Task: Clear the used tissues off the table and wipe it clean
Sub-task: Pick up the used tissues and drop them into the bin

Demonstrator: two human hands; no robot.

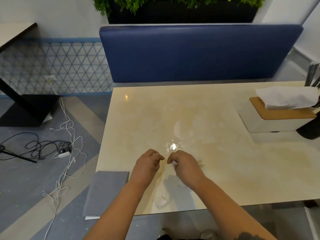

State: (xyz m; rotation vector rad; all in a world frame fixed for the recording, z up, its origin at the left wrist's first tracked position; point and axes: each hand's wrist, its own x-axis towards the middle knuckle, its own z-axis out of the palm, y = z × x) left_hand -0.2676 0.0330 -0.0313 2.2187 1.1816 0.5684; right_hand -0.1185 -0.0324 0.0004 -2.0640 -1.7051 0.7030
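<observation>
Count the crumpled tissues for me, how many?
2 seen: one crumpled tissue lies on the table near its front edge, a small white bit shows in the right hand. More may be hidden.

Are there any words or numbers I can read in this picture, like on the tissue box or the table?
No readable text anywhere in this view.
The tissue box: plain white sides and a plain wooden lid, no label showing.
The table: bare, glossy surface, no print.
The charger on the floor: too small and blurred to tell if it carries any print.
The tattoo on the right forearm: cut off at the edge, not readable.
</observation>
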